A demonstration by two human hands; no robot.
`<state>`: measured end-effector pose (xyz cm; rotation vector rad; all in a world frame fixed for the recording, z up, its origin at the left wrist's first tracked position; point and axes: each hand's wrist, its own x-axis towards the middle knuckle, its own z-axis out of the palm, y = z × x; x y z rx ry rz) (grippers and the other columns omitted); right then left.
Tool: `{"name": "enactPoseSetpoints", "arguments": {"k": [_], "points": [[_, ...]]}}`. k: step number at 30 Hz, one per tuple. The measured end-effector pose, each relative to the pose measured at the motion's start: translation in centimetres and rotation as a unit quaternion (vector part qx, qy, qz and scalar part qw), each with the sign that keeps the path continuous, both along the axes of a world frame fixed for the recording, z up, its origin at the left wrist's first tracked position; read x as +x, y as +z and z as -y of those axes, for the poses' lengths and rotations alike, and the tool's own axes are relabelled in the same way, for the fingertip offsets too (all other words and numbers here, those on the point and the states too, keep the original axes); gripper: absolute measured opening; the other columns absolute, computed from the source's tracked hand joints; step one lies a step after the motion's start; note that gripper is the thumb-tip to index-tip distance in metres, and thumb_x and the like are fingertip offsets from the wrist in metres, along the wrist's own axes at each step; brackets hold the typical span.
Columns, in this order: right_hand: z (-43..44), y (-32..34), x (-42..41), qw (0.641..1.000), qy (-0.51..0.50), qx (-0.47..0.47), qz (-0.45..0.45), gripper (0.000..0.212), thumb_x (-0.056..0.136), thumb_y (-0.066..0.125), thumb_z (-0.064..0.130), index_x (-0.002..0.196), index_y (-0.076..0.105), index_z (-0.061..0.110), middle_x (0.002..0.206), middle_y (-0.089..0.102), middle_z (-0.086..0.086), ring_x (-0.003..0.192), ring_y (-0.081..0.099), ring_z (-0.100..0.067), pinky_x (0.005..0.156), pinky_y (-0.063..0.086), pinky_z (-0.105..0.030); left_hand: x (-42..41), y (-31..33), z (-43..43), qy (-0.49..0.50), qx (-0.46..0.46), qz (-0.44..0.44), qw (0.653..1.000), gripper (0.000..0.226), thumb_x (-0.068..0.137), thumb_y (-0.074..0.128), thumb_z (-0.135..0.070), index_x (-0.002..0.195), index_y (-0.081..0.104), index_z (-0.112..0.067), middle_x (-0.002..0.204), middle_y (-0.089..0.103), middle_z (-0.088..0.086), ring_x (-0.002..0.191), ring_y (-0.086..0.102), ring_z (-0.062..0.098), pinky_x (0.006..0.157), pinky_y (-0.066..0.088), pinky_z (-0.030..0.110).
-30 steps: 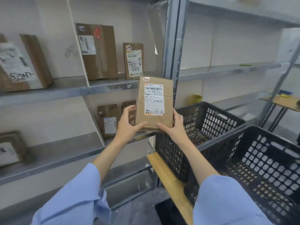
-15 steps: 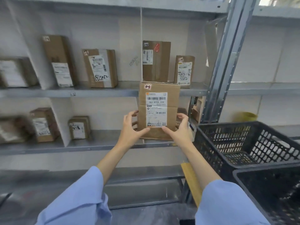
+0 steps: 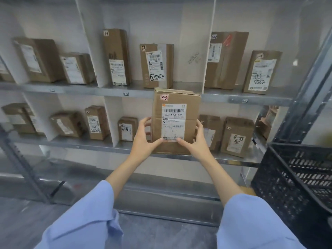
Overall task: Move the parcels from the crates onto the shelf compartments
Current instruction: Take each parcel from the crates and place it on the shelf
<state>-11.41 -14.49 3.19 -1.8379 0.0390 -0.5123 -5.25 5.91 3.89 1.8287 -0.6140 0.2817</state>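
Brown cardboard parcel (image 3: 176, 121), upright, white barcode label and pink "2-3" tag facing out. Gripped low on both sides by left hand (image 3: 143, 141) and right hand (image 3: 197, 139), at the lower front edge of the shelf (image 3: 89, 145). Black slotted crate (image 3: 287, 186) off right.

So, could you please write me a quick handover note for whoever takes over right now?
Left hand: grips the left side of the held parcel, thumb on its front.
Right hand: grips its right side the same way.
Held parcel: upright, marked 2-3, in front of the lower shelf, just right of a small parcel standing there. I cannot tell whether it rests on the shelf yet.
Done: other parcels already stand in both shelf rows.
Left: set this one in, let go, then check the black crate on the right. Its inside is mostly out of view.
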Motion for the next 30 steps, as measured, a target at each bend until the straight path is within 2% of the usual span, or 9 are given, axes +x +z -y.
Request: {"name": "enactPoseSetpoints", "arguments": {"k": [2,4,6,8,10,17,21,25,30], "points": [[-0.9,-0.5,1.8,1.0,0.017,0.003,-0.004,0.098,0.08,0.081,0.014,0.151,0.015,0.023,0.133,0.044,0.023,0.112,0.045,0.023,0.1,0.041,-0.011,1.4,-0.5,-1.3,0.01,0.001,-0.01,1.0,0.09,0.075,0.084,-0.02,0.144,0.027,-0.031,0.131,0.046,-0.011,0.118,0.05,0.004,0.098,0.046,0.026],[-1.8,-0.9,3.7,1.0,0.019,-0.004,-0.011,0.099,0.081,0.08,0.015,0.152,0.013,0.023,0.124,0.039,0.032,0.103,0.043,0.027,0.088,0.036,0.001,3.1,-0.9,-2.5,0.019,0.004,-0.022,1.0,0.098,0.075,0.084,-0.019,0.149,0.021,-0.033,0.128,0.045,-0.012,0.114,0.049,0.001,0.09,0.042,0.009],[-3.2,-1.0,5.4,1.0,0.018,-0.013,-0.019,0.102,0.08,0.082,0.021,0.152,0.011,0.027,0.132,0.042,0.025,0.113,0.047,0.012,0.1,0.036,-0.011,5.0,-1.2,-3.8,0.021,0.01,-0.027,0.999,0.101,0.076,0.083,-0.018,0.15,0.018,-0.035,0.125,0.044,-0.016,0.114,0.05,0.004,0.089,0.042,0.008],[-4.6,-1.1,7.3,0.999,0.014,-0.019,-0.027,0.106,0.077,0.084,0.027,0.152,0.01,0.031,0.143,0.043,0.014,0.127,0.045,-0.006,0.11,0.037,-0.032,7.3,-1.5,-5.1,0.021,0.028,-0.019,0.999,0.1,0.075,0.084,-0.02,0.15,0.02,-0.036,0.132,0.046,-0.012,0.123,0.048,0.009,0.098,0.046,0.025],[-6.0,-1.2,9.3,0.999,0.007,-0.028,-0.03,0.107,0.076,0.085,0.029,0.152,0.009,0.032,0.141,0.043,0.015,0.128,0.043,-0.009,0.111,0.038,-0.039,9.6,-1.8,-6.5,0.02,0.051,-0.008,0.998,0.099,0.075,0.084,-0.024,0.151,0.021,-0.036,0.142,0.044,-0.009,0.129,0.043,0.008,0.104,0.046,0.039],[-9.8,-3.3,14.8,0.997,-0.041,-0.032,-0.054,0.108,0.075,0.085,0.032,0.152,0.01,0.033,0.122,0.045,0.03,0.117,0.046,-0.003,0.106,0.04,-0.035,16.3,-4.2,-10.1,0.001,0.092,-0.013,0.996,0.098,0.074,0.083,-0.03,0.149,0.02,-0.043,0.143,0.045,-0.009,0.128,0.048,0.012,0.1,0.05,0.045],[-10.3,-5.8,16.4,0.995,-0.072,-0.019,-0.068,0.107,0.073,0.086,0.034,0.151,0.014,0.035,0.129,0.05,0.02,0.122,0.05,-0.007,0.109,0.041,-0.041,18.9,-6.6,-10.1,-0.024,0.105,-0.018,0.994,0.098,0.075,0.081,-0.033,0.15,0.019,-0.043,0.146,0.042,-0.01,0.133,0.043,0.01,0.104,0.046,0.047],[-9.5,-7.6,17.9,0.993,-0.095,-0.015,-0.069,0.1,0.073,0.087,0.028,0.146,0.019,0.04,0.125,0.05,0.025,0.118,0.052,-0.001,0.105,0.044,-0.03,20.7,-8.6,-8.8,-0.021,0.111,-0.026,0.993,0.095,0.077,0.082,-0.028,0.151,0.022,-0.035,0.148,0.042,-0.012,0.13,0.042,0.001,0.11,0.04,0.036],[-7.6,-10.0,20.4,0.99,-0.123,-0.037,-0.063,0.095,0.075,0.085,0.028,0.141,0.019,0.046,0.141,0.048,0.018,0.127,0.048,0.001,0.106,0.042,-0.029,23.7,-10.7,-6.6,-0.024,0.132,-0.037,0.99,0.088,0.079,0.078,-0.029,0.149,0.024,-0.037,0.146,0.045,-0.01,0.129,0.045,0.006,0.106,0.043,0.038]]}}
